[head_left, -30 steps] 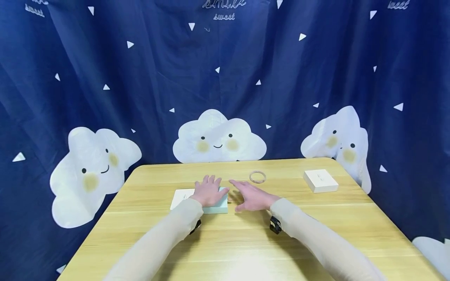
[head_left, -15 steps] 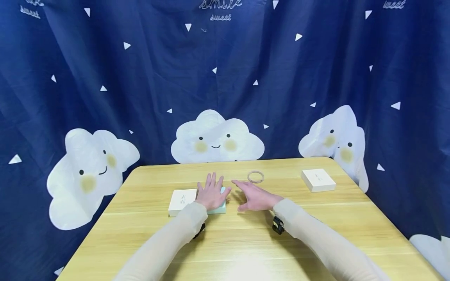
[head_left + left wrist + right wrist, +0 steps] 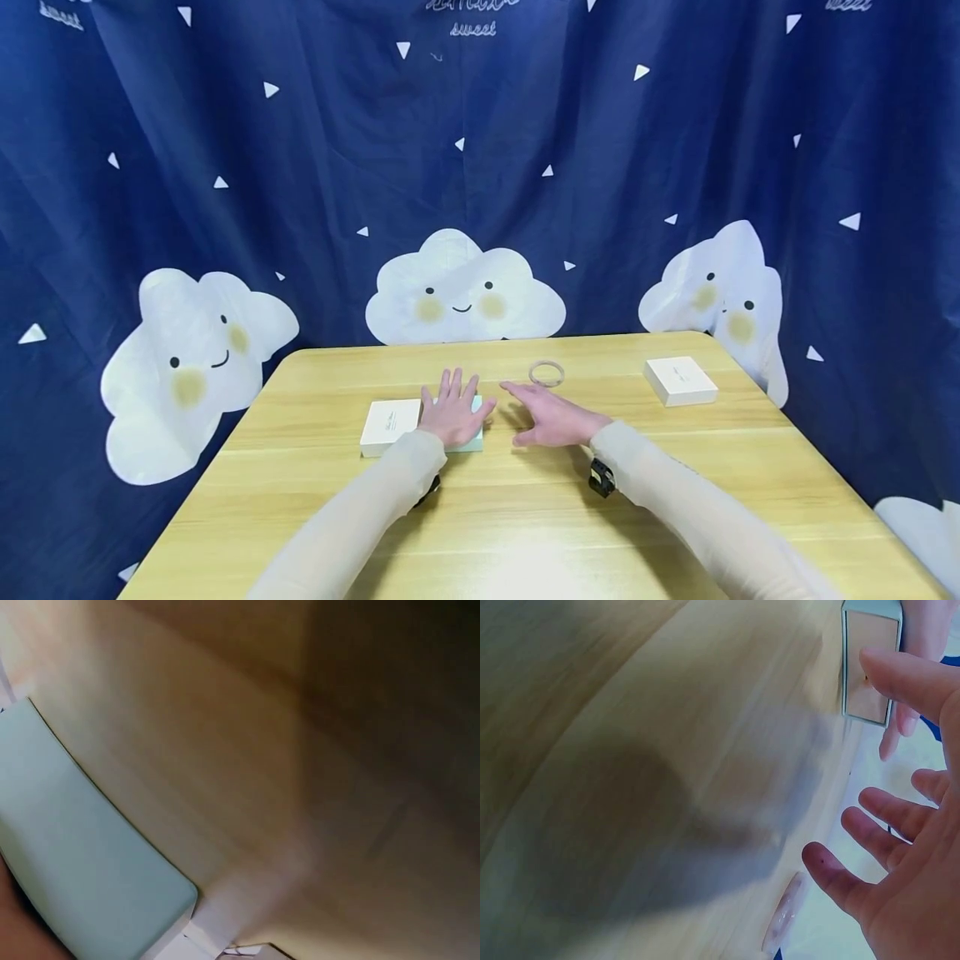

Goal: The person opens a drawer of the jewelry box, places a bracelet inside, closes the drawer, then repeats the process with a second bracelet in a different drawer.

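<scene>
My left hand (image 3: 452, 415) lies with spread fingers over a light-blue box (image 3: 471, 444), covering much of it. In the left wrist view the smooth top of this light-blue box (image 3: 90, 840) shows. Its end facing my right hand is a pale rim around a brownish recess in the right wrist view. A white box (image 3: 389, 427) with small print stands just left of my left hand. To the right, my right hand (image 3: 553, 417) is held over the table, holding nothing. The fingers and thumb of my right hand (image 3: 915, 847) are apart. Beyond it lies a pale pink bangle (image 3: 547, 373).
A second white box (image 3: 681, 381) stands at the far right of the wooden table (image 3: 495, 517). Behind the table's back edge hangs a dark blue curtain (image 3: 465, 167) with white clouds and triangles.
My left hand has shifted slightly right over the light-blue box and spread its fingers, uncovering more of the white box. My right hand has moved slightly right, away from the light-blue box.
</scene>
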`<state>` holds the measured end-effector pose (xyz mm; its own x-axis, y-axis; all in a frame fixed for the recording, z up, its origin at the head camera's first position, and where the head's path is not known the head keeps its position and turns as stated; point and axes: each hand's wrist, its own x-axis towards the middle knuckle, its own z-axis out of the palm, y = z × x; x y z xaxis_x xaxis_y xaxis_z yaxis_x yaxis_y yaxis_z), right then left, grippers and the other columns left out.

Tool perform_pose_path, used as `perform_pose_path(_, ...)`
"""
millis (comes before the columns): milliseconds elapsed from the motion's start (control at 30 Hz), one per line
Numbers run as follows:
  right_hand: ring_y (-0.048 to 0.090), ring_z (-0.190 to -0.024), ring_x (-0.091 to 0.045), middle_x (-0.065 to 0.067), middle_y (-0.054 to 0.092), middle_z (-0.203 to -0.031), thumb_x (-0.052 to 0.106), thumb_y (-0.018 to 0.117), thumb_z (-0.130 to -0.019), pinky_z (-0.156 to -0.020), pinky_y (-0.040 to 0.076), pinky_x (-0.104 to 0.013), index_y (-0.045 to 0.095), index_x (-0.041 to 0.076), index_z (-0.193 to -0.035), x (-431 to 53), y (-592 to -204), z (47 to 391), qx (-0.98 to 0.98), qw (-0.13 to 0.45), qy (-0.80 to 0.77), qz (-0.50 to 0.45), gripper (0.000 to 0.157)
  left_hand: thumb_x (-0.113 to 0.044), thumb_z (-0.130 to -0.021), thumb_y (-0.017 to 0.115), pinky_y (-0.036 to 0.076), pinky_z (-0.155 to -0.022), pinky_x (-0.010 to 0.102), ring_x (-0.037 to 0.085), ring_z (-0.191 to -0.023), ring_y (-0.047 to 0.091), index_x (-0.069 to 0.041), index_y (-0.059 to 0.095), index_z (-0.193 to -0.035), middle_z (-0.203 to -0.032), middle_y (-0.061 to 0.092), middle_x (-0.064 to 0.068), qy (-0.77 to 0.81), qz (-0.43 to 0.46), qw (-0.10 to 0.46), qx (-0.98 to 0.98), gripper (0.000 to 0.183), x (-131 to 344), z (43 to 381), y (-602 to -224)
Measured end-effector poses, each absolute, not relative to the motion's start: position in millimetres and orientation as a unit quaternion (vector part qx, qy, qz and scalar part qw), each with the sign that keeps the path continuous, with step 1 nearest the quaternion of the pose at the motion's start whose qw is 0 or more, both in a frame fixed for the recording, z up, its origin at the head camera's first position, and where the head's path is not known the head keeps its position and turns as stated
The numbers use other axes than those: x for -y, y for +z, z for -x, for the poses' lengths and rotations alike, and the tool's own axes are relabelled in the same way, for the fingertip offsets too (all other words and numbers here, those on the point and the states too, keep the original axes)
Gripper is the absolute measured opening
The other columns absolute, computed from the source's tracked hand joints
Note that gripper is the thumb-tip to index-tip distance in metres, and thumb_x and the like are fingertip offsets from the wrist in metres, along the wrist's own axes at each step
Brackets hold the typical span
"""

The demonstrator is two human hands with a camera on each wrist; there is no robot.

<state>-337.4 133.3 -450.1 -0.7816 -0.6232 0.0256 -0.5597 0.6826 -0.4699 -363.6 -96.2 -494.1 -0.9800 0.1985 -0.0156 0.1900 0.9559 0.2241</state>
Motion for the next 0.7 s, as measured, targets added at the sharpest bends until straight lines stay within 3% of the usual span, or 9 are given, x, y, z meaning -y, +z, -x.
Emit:
perform_pose_path(200,0.03,-0.149,-0.038,-0.013,0.031,-0.164,0.03,0.081,-0.086,-0.118,0.029,-0.059,0.025,0.015,-0.161,-148.9,-442.7,333.2,-0.917,0.056,-0.227,0.324,0.095,-0.072,-0.099,0.021,-0.001,-0.116,0.074,0.033,-0.157,-0.005,-0.027,0.019,-0.163,-0.171,0.002,0.008,0.103,-0.097,0.021,-0.99,0.078,96.4,361.7,-489.3)
perform_pose_path(400,0.036,-0.145,-0.04,-0.017,0.039,-0.159,0.026,0.082,-0.083,-0.117,0.03,-0.059,0.029,0.013,-0.16,-174.0,-435.6,331.6,-0.925,0.033,-0.223,0.307,0.094,-0.072,-0.099,0.022,0.001,-0.114,0.077,0.034,-0.157,-0.003,-0.027,0.02,-0.163,-0.171,0.007,0.01,0.093,-0.106,0.017,-0.99,0.078,95.0,362.7,-489.6)
perform_pose_path(700,0.041,-0.14,-0.043,-0.02,0.044,-0.155,0.024,0.083,-0.082,-0.114,0.034,-0.062,0.03,0.012,-0.159,-205.8,-421.2,334.9,-0.936,-0.003,-0.195,0.294,0.095,-0.073,-0.098,0.022,-0.002,-0.115,0.076,0.034,-0.157,-0.007,-0.028,0.017,-0.163,-0.171,0.004,0.009,0.098,-0.105,0.029,-0.989,0.079,98.9,365.5,-488.8)
